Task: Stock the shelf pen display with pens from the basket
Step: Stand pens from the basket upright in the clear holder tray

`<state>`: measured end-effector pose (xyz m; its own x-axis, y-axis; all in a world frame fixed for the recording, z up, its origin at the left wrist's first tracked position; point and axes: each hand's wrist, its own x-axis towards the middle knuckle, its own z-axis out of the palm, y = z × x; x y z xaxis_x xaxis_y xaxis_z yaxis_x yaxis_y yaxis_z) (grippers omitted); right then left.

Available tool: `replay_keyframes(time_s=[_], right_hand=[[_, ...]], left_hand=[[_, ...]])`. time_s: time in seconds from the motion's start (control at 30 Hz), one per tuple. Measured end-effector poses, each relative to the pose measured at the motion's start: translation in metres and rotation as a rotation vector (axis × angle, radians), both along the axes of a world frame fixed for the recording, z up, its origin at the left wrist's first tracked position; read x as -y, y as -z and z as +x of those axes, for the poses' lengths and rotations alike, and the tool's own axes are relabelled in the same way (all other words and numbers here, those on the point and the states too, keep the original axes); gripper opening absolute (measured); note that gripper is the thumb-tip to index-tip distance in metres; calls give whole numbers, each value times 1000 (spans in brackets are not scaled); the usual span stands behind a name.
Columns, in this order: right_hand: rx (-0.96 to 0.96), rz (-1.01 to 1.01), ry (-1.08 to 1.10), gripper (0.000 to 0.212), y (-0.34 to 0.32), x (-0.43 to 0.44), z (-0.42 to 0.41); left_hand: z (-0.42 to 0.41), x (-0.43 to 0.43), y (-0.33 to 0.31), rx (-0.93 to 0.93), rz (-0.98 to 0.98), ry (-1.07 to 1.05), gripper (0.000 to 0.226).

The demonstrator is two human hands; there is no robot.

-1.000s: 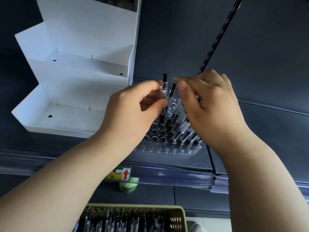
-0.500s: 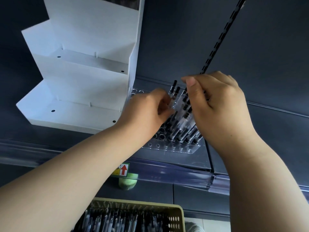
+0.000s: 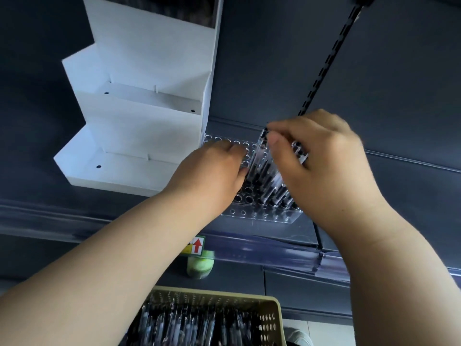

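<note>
Right hand (image 3: 324, 171): clamped on pens (image 3: 299, 155).
Left hand (image 3: 212, 176): grip cannot be told; fingertips hidden.
Risk: pens dropped if a display (image 3: 262, 218) hole is missed.

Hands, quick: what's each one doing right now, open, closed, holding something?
Left hand: fingers curled against a pen in the display; grip cannot be told.
Right hand: closed on a bunch of pens.
</note>
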<state>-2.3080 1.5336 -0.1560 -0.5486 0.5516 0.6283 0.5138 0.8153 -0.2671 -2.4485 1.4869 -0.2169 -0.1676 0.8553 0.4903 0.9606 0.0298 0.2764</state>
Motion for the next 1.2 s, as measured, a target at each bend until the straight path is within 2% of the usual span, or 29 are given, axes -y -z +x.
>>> replay_keyframes(time_s=[0.07,0.13,0.3,0.4,0.6,0.77,0.87,1.0,1.2], right_hand=[[36,39,-12,27,7,12,1],[86,35,-27,29,19,26,4],[248,-69,-77,36,55,60,15],[304,-167,-52,29,77,76,23],[478,-565,64,27,129,119,40],[658,-816,201,26,177,156,48],[698,-971,242,26,202,174,53],[700,-1024,261,26,216,177,51],[638,-1079,343,25,235,163,37]], left_hand=[[2,11,-1,-117,32,0,21],[3,24,2,-143,53,5,16],[12,62,9,-218,-56,79,24],[16,88,23,-245,-133,58,24],[39,148,67,-141,-415,21,25],[50,183,119,132,-724,-113,35],[51,198,142,165,-878,-165,40],[49,200,164,220,-938,-191,43],[58,178,180,347,-920,-199,38]])
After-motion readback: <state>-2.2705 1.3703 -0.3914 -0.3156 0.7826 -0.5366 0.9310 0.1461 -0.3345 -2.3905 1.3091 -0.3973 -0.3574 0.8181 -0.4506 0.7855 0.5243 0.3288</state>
